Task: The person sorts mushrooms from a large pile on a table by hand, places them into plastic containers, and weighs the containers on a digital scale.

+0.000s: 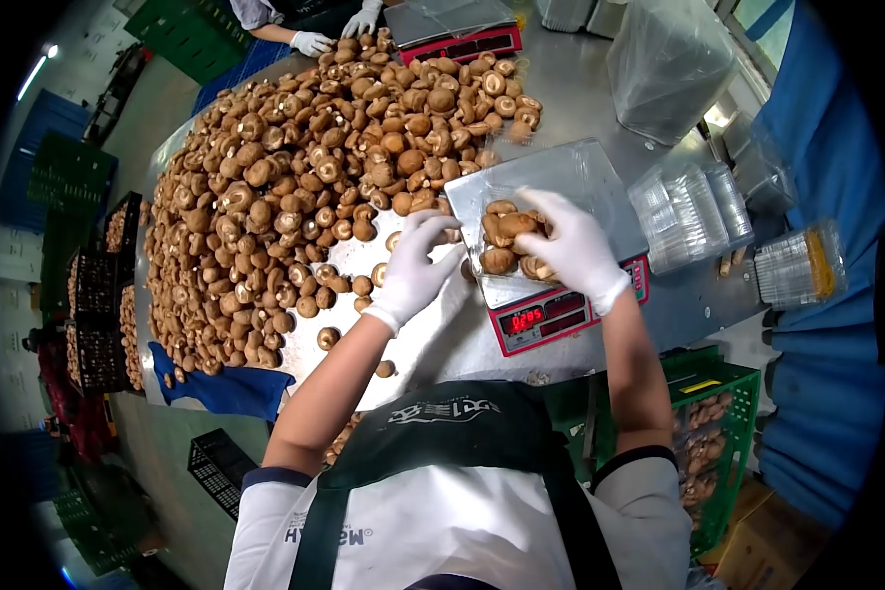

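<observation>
So the setup is a shiny metal desk (428,359), mostly buried under one massive pile of brown mushrooms (265,197), way too many to count. A few strays sit loose near its edge. The room looks like a packing area: greenish floor (167,423), blue curtain (821,393) down the right side, a blue cloth (221,385) hanging over the desk's near left edge.

Headcount of stuff: two red-framed scales, the near scale (565,320) with lit red digits and the far scale (462,44) across the desk. One big clear plastic bag (664,74) stands beyond the near scale. Two stacks of clear trays are easy to pick out, the closer stack (688,216) and the outer stack (799,267). One black crate (218,467) is on the floor, and one green crate (708,433) with mushrooms inside sits below the desk's right side. Someone across the desk has two gloved hands (312,43) at the pile.

The mushrooms being handled (509,228) are in one clear tray on the near scale; I count roughly five, some covered. White gloves on both hands. The right hand (572,246) has its fingers over them, touching, but I can't tell how firm that grip is. The left hand (418,270) is just beside the tray, grip loose and spread, holding nothing.
</observation>
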Action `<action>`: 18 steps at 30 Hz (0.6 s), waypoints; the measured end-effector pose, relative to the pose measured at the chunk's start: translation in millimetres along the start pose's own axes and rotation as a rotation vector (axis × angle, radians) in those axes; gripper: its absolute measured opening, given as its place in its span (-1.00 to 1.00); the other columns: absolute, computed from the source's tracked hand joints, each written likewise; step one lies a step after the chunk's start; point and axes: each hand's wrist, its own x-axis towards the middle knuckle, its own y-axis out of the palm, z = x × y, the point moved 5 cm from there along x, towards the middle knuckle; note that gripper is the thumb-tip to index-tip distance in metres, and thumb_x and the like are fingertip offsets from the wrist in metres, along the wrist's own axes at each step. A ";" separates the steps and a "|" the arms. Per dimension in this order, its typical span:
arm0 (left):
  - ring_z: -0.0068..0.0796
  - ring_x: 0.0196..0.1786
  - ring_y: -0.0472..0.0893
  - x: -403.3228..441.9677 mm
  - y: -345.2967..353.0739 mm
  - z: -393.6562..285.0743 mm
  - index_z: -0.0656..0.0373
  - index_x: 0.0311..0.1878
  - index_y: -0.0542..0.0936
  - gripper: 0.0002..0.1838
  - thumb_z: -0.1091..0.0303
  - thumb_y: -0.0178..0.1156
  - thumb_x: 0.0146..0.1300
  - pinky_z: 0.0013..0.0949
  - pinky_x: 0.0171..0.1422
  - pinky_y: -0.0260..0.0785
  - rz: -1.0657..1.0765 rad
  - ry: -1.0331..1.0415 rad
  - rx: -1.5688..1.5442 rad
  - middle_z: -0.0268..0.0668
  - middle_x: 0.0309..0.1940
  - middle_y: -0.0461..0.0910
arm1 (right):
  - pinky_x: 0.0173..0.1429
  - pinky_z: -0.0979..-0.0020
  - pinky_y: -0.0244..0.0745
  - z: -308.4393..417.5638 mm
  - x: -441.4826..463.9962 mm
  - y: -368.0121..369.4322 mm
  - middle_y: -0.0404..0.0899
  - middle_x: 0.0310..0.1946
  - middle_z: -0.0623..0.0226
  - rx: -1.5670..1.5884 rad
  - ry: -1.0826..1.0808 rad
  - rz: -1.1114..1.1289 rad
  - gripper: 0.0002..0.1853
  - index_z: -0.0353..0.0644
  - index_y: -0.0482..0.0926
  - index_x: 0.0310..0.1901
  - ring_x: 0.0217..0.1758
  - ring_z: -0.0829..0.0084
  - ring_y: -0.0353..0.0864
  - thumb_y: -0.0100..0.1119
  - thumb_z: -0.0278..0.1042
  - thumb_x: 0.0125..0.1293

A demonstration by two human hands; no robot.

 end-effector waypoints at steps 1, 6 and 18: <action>-0.41 0.12 0.52 -8.8 -10.3 -2.8 0.19 0.07 0.57 -0.70 0.38 0.25 0.29 -0.38 0.23 0.41 -0.063 0.081 0.008 -0.20 0.10 0.43 | 0.03 0.40 0.54 2.0 -0.7 -11.5 0.61 0.08 0.22 0.151 0.163 -0.025 -0.53 -0.09 0.53 0.25 -0.03 0.40 0.65 0.23 -0.32 0.28; -0.73 -0.42 0.52 -78.2 -11.9 51.4 0.06 0.13 0.57 -0.70 0.13 0.04 0.50 -0.64 -0.43 0.33 0.054 -0.452 -0.652 -0.40 -0.25 0.61 | -0.02 0.51 0.57 27.2 -23.9 -28.4 0.64 -0.11 0.24 0.538 0.438 -0.409 -0.69 -0.28 0.51 0.19 -0.03 0.53 0.63 -0.01 -0.47 0.47; -0.69 -0.35 0.56 -163.3 40.4 127.1 0.13 0.01 0.57 -0.71 0.11 0.13 0.48 -0.60 -0.30 0.43 0.155 -0.768 -0.772 -0.41 -0.29 0.60 | 0.13 0.43 0.49 17.4 -124.9 208.0 0.63 -0.07 0.19 0.891 0.479 0.217 -0.62 -0.29 0.47 0.22 -0.02 0.44 0.60 -0.22 -0.28 0.60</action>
